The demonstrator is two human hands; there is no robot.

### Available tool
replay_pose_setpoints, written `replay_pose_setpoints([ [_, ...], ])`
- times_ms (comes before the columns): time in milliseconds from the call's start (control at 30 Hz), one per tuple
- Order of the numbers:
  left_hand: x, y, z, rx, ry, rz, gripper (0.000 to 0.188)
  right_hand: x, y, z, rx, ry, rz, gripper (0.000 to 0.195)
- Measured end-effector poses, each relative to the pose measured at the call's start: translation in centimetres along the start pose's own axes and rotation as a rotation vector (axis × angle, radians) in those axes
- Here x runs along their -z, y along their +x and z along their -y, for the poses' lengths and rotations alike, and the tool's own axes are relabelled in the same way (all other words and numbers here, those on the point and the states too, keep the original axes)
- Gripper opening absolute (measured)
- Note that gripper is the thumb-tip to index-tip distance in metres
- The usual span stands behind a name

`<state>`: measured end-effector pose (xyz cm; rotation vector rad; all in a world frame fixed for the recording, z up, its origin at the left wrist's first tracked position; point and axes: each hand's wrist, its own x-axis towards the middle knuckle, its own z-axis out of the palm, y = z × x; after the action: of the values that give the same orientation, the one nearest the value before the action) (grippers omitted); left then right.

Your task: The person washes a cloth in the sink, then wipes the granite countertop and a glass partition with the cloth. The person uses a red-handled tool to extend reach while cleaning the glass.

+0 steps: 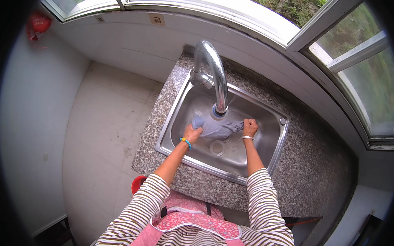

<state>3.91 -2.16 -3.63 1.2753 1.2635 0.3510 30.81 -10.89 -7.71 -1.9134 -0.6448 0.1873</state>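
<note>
A wet bluish-grey cloth (216, 127) stretches between my two hands inside a stainless steel sink (264, 151). My left hand (193, 134) grips its left end, where a lighter blue part shows. At the right, my right hand (250, 127) is closed around the cloth's bunched end. The chrome gooseneck faucet (215, 63) arches over the sink, its spout right above the cloth. Whether water is running is hard to tell. Below the cloth the round drain (217, 147) shows in the sink floor.
A speckled granite counter (312, 166) surrounds the sink. Window frames (304, 35) and a wall socket (157, 19) are behind it. Part of a red plastic container (138, 183) shows by the counter's left front corner. A red bag (39, 24) hangs on the left wall.
</note>
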Motion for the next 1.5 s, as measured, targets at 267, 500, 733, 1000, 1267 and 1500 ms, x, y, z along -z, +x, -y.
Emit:
replay_pose_setpoints([
  [267,2.2,2.1,5.1,0.614,-0.215,0.016,0.116,-6.0,-2.1,-0.8,-0.331,-0.745,0.454,0.076],
  [500,5.0,4.3,6.0,0.668,-0.870,0.186,0.084,-11.9,-14.0,12.6,-0.698,0.417,0.857,0.028],
  [733,1.9,3.2,5.3,0.067,-0.582,0.258,0.049,-7.5,-15.8,18.2,0.136,0.054,0.557,0.023],
  [1000,-5.5,1.2,2.7,0.445,-0.946,0.139,0.045,-7.4,-7.4,12.7,-0.107,-0.066,0.252,0.025],
  [1267,-4.1,0.6,1.6,0.495,-0.640,0.022,0.047,-6.2,-11.4,15.0,-0.045,-0.030,0.182,0.020],
  [1500,-3.3,-2.1,-5.6,0.141,-0.425,-0.115,0.068,0.5,-1.9,1.4,-0.290,0.028,0.014,0.033],
])
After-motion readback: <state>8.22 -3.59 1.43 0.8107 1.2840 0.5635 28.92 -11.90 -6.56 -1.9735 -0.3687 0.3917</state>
